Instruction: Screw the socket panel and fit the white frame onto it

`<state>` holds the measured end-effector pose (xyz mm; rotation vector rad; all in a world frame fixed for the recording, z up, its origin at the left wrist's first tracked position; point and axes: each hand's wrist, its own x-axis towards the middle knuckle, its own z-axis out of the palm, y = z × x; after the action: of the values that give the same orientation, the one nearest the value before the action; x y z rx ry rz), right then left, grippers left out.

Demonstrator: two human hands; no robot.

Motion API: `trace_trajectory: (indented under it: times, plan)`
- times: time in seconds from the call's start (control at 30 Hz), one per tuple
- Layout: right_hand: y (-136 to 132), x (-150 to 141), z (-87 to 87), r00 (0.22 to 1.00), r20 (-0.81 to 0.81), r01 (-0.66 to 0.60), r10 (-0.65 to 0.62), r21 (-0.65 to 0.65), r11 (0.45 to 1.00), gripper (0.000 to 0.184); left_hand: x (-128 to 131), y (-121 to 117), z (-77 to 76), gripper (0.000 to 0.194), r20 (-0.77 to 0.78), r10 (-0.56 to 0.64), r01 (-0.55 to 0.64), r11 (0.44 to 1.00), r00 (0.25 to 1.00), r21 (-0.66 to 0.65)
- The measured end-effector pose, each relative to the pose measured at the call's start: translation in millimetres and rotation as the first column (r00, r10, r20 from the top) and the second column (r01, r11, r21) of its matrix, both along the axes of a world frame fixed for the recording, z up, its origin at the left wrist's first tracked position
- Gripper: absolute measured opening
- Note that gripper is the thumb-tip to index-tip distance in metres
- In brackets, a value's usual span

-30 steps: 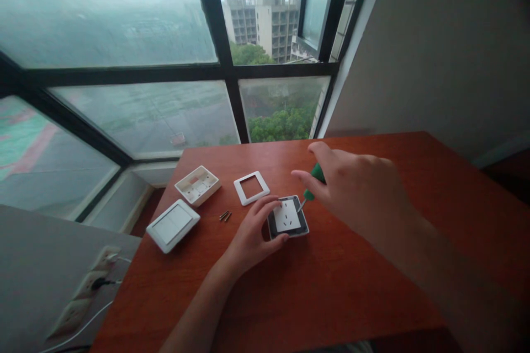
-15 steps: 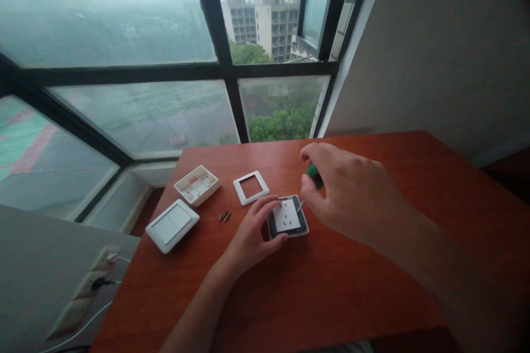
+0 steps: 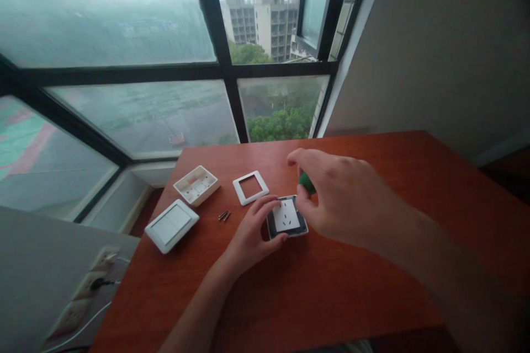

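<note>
On the table [image 3: 351, 287], the light switch [image 3: 171, 226] lies by the left edge. Behind it, near the far left corner, is the mounting box [image 3: 196, 185]; right of that, the cover frame [image 3: 239, 191]. Screws [image 3: 224, 215] lie right of the switch, left of the power socket [image 3: 285, 216], which is front-right of the frame.

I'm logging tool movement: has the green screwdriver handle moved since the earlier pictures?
Yes; the green handle, in the right hand, has shifted left, closer to the white frame, which hasn't moved.
</note>
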<state>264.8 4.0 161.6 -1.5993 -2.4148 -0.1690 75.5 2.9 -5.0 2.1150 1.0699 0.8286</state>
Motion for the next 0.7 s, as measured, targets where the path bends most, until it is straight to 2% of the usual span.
trace_trajectory:
  times: [0.13, 0.3, 0.4, 0.53, 0.6, 0.7]
  plan:
    - [3.8, -3.0, -2.8, 0.991, 0.084, 0.101, -0.107, 0.078, 0.992, 0.027, 0.5, -0.4, 0.2, 0.057, 0.016, 0.006, -0.006, 1.0, 1.0, 0.004]
    - [3.9, -3.6, -6.0, 0.961, 0.173, 0.188, -0.215, 0.159, 0.969, 0.035, 0.8, -1.4, 0.4, 0.057, 0.014, 0.01, -0.009, 1.0, 1.0, -0.014]
    - [1.2, -0.6, -3.7, 0.985, 0.079, 0.142, -0.151, 0.106, 0.984, 0.028, 0.7, -1.3, 0.4, 0.059, 0.016, 0.015, -0.014, 1.0, 1.0, -0.021]
    - [2.6, 4.7, -1.5, 0.997, -0.049, -0.053, 0.052, -0.01, 0.999, 0.037, 0.4, -0.8, 1.2, 0.059, 0.013, -0.001, 0.001, 1.0, 1.0, -0.026]
    - [6.0, 5.6, -3.3, 0.999, -0.034, -0.038, 0.038, -0.007, 0.999, 0.032, 0.4, -0.9, 1.7, 0.058, 0.012, 0.005, -0.005, 1.0, 1.0, -0.021]
    - [10.9, 4.5, -8.2, 0.997, 0.026, 0.078, -0.079, 0.05, 0.996, 0.028, 0.2, -1.1, 1.4, 0.057, 0.008, 0.012, -0.012, 1.0, 1.0, -0.016]
